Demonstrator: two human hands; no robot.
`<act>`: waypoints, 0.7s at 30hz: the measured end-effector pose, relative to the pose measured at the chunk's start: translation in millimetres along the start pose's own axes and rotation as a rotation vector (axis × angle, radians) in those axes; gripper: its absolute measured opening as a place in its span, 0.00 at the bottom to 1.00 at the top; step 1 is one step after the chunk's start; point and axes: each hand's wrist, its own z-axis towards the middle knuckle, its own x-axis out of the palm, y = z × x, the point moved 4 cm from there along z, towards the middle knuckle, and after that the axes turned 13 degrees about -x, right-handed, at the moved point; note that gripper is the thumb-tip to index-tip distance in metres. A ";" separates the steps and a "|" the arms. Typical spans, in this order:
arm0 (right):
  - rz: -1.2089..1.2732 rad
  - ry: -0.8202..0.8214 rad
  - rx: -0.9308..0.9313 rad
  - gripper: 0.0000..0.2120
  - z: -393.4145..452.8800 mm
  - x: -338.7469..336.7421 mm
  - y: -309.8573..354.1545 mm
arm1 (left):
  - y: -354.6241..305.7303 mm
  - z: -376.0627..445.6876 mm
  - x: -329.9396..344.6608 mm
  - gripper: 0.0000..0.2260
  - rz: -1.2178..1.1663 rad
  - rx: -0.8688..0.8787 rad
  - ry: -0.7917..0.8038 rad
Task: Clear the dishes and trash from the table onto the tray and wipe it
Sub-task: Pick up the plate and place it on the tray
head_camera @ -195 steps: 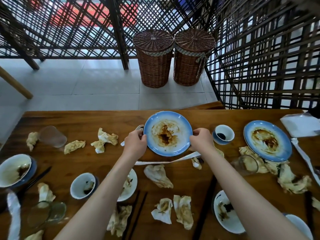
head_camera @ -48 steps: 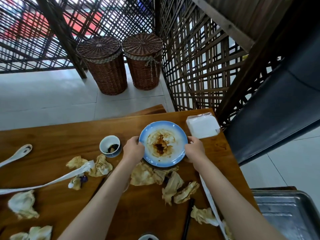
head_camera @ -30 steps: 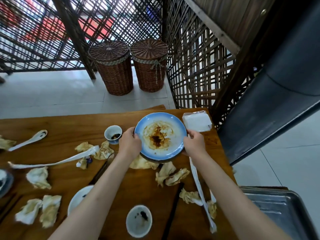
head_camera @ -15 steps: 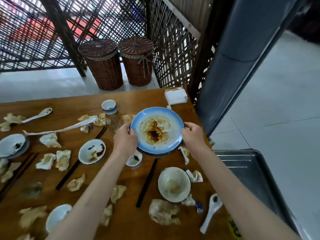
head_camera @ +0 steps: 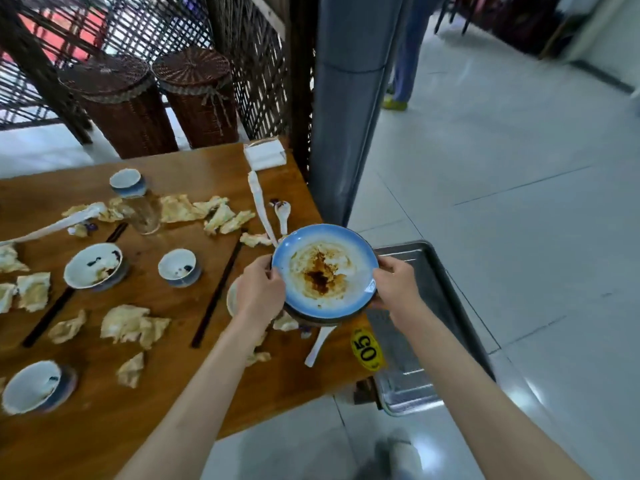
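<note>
Over the table's right edge: you carry the blue plate (head_camera: pixel 325 271) level in both hands, partly above the table (head_camera: pixel 166 375) and partly above the metal tray (head_camera: pixel 446 289) beside it.
Plate handling: glazed, stiff and breakable by the look of it; a darker rim under it suggests a second plate, so expect more weight. The brown sauce could smear if you tilt it.
Hold: opposite rims, kept flat.
Left hand (head_camera: pixel 259 289): fingers curled on the plate's left rim.
Right hand (head_camera: pixel 394 287): curled on the right rim, thumb on top.
Table: bowls (head_camera: pixel 93 266), crumpled napkins (head_camera: pixel 133 325), chopsticks (head_camera: pixel 218 289), spoons (head_camera: pixel 282 214) remain.
</note>
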 end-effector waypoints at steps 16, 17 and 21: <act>0.007 0.091 0.025 0.16 180.9 -170.6 -87.5 | -95.3 -4.0 249.1 0.15 -0.083 -0.070 0.036; 0.004 0.110 0.024 0.17 196.7 -173.0 -94.5 | -96.9 0.9 262.6 0.15 -0.093 -0.087 0.020; -0.004 0.177 0.010 0.18 248.7 -171.1 -126.1 | -93.1 24.2 306.4 0.14 -0.125 -0.136 -0.043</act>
